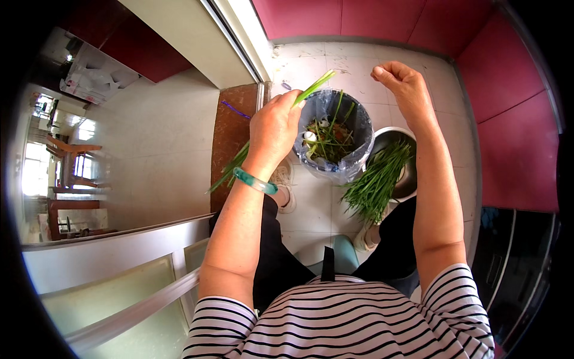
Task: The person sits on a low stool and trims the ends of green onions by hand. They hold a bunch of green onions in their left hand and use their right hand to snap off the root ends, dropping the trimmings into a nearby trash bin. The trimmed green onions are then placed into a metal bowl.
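My left hand (276, 128) is closed around a small bunch of green leafy stalks, likely garlic chives (316, 86); their pale ends point up past my thumb and the leaves trail behind my wrist. My right hand (401, 87) is raised beyond the bin's right side, thumb against bent fingers; whether it pinches anything cannot be told. Between and below my hands stands a round bin (365, 150) lined with a clear plastic bag, holding green scraps and white eggshells. To its right, a pile of green chives (379, 179) hangs over the rim of a metal bowl (409, 133).
A purple tie (235, 110) lies on the brown threshold (233, 134) at the left. A sliding door frame (179, 233) is close on my left. Red cabinets (385, 22) border the tiled floor in front and at the right. My shoes flank the bin and bowl.
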`<state>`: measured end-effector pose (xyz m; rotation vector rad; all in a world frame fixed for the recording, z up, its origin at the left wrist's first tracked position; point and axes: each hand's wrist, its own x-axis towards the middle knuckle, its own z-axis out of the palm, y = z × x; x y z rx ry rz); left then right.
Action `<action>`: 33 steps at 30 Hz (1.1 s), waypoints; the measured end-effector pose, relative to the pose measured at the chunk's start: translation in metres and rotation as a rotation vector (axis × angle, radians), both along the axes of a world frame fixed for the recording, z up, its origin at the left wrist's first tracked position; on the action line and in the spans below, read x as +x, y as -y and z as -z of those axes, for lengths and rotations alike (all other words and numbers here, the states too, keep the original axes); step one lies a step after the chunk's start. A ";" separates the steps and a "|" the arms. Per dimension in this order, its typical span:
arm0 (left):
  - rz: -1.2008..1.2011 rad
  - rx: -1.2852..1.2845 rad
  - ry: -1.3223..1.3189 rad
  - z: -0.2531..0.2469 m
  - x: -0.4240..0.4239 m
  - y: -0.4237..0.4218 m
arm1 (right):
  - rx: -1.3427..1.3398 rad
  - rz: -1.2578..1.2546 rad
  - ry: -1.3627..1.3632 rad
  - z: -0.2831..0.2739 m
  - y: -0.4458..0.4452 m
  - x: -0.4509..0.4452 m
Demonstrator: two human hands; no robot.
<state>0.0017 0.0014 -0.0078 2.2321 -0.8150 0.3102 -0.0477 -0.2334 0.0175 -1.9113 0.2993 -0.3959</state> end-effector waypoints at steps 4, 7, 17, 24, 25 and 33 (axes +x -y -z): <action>0.055 -0.258 -0.560 -0.008 -0.001 -0.002 | -0.037 -0.037 -0.149 0.001 -0.013 0.000; 0.177 -0.636 -1.035 -0.011 -0.002 -0.001 | -0.085 -0.051 -0.123 0.008 -0.020 0.002; 0.325 -1.088 -1.381 -0.005 0.016 -0.004 | -0.152 -0.144 0.046 0.020 -0.030 0.002; 0.356 -1.225 -1.370 0.009 0.034 -0.018 | -0.252 -0.234 -0.238 0.014 -0.037 0.005; 0.333 -1.236 -1.356 0.009 0.035 -0.018 | -0.248 -0.215 -0.122 0.020 -0.039 0.005; 0.299 -1.497 -1.319 0.011 0.064 -0.042 | -0.189 -0.290 -0.270 0.012 -0.045 0.004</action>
